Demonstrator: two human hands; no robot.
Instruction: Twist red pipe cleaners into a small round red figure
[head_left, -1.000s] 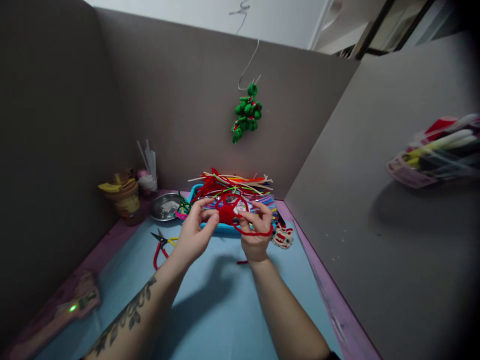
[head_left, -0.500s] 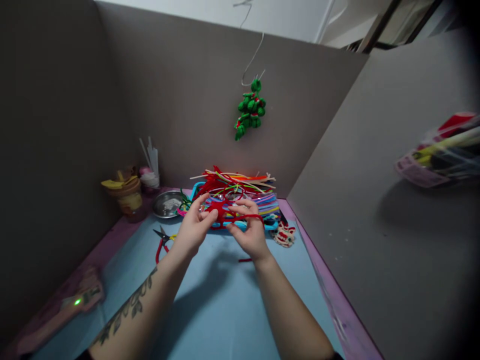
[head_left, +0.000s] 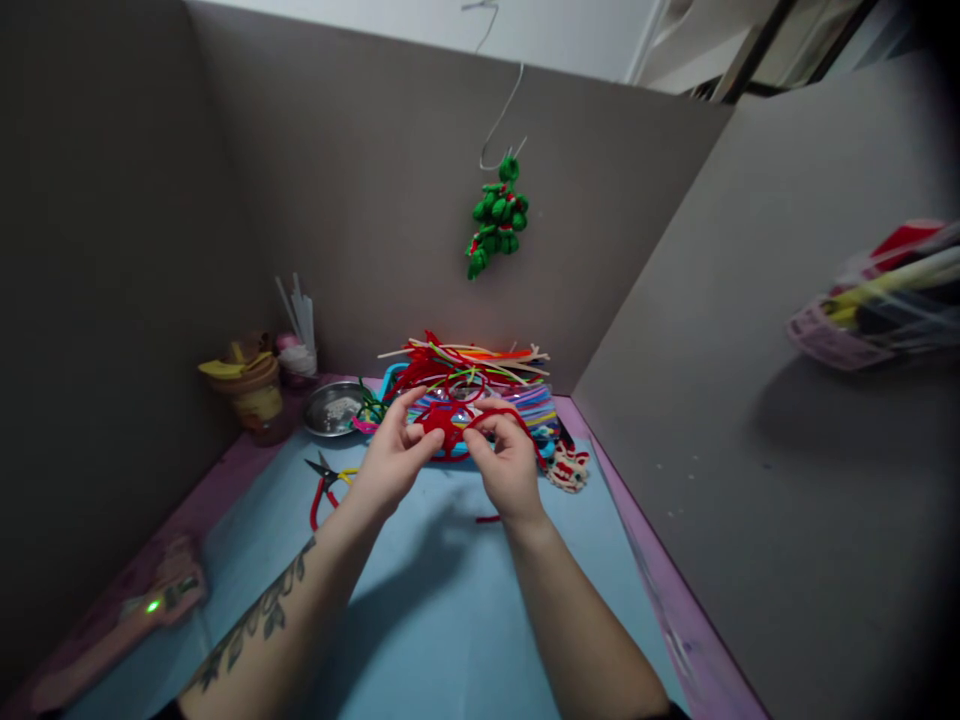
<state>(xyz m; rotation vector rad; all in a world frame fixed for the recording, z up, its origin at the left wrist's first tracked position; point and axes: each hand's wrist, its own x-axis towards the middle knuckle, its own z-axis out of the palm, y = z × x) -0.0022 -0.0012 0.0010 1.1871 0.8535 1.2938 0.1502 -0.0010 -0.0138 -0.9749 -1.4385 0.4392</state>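
Note:
Between my hands, above the blue mat (head_left: 420,640), is a red pipe-cleaner piece (head_left: 442,425) made of bent loops. My left hand (head_left: 397,445) pinches its left side between thumb and fingers. At its right edge, my right hand (head_left: 506,460) pinches it too, and a loose red strand curves over the back of those fingers. Behind them a blue basket (head_left: 394,378) carries bundles of coloured pipe cleaners (head_left: 480,360). A short red pipe-cleaner offcut (head_left: 487,519) lies on the mat near my right wrist.
Red-handled scissors (head_left: 324,490) and a metal dish (head_left: 337,410) stand left of my hands. A glue gun (head_left: 161,600) with a green light lies farther left. A red-and-cream ornament (head_left: 568,467) sits at right. A green ornament (head_left: 499,215) hangs from a wire; a pouch (head_left: 877,300) hangs on the right panel.
My right hand has moved in closer to my left, its fingers now pinching at the red piece's edge. The loose red strand now arches over the right fingers and down beside them.

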